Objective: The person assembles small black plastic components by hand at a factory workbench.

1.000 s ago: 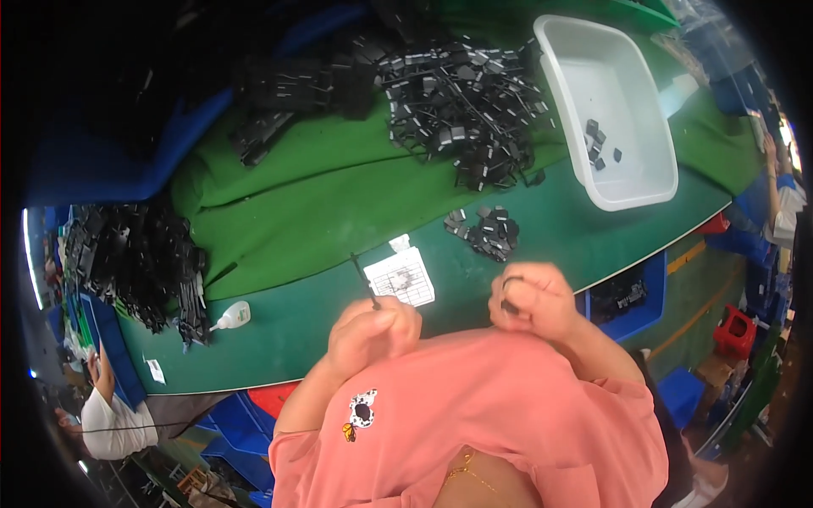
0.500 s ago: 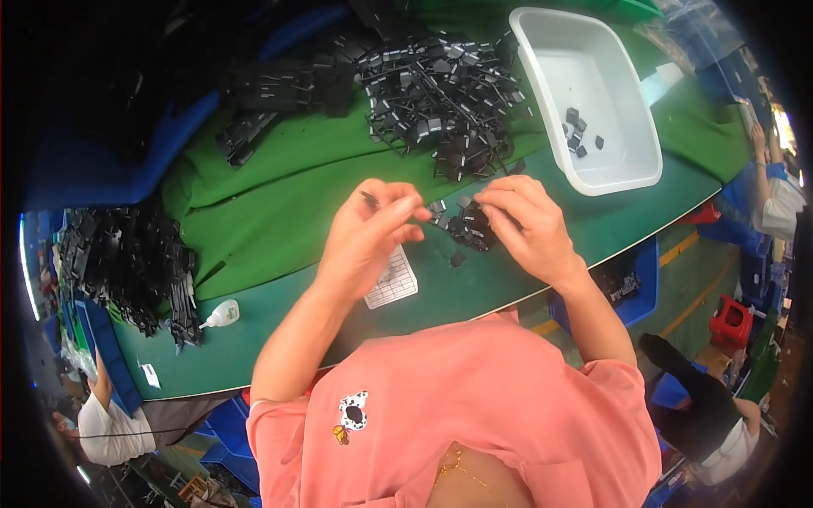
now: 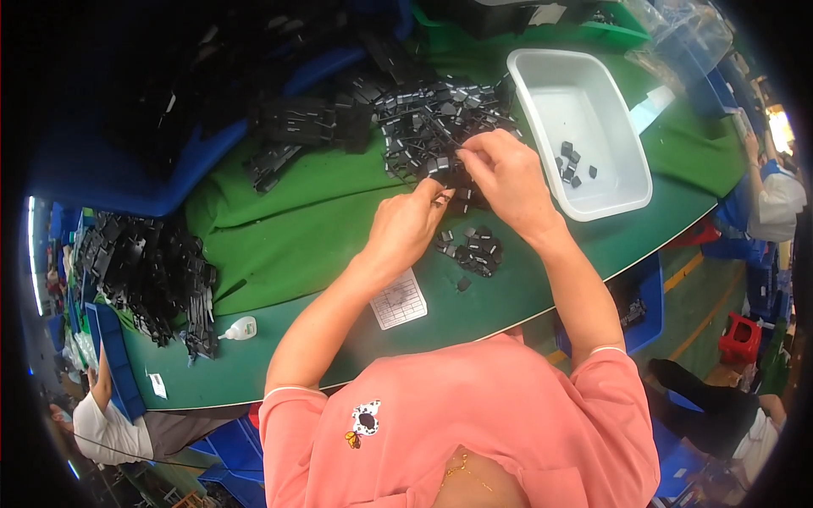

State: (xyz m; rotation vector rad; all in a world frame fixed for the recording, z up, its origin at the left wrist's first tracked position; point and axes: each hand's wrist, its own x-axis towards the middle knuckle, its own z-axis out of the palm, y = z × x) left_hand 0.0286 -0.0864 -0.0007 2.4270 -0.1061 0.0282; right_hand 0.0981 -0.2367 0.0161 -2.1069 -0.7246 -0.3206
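Note:
A heap of black plastic parts [image 3: 415, 127], small square pieces on thin stems, lies on the green cloth ahead of me. My left hand [image 3: 405, 222] reaches to the heap's near edge, its thumb and fingers pinched on a small dark piece that shows partly at the fingertips. Just to its right, my right hand [image 3: 512, 182] is at the heap with thumb and forefinger pressed together; what they grip is too small to make out. Nearer me, a small cluster of black square pieces [image 3: 477, 252] rests on the green table [image 3: 525, 284].
A white tub [image 3: 637, 165] holding several black squares stands on the right. Bundled black parts [image 3: 144, 271] lie at the left, near a small white bottle [image 3: 241, 328]. A printed sheet [image 3: 400, 302] lies near my left forearm. Other people sit at both sides.
Both hands have moved forward from above the small cluster to the big heap. My left hand has turned over and gone right, closer to my right hand. The whole view has shifted slightly.

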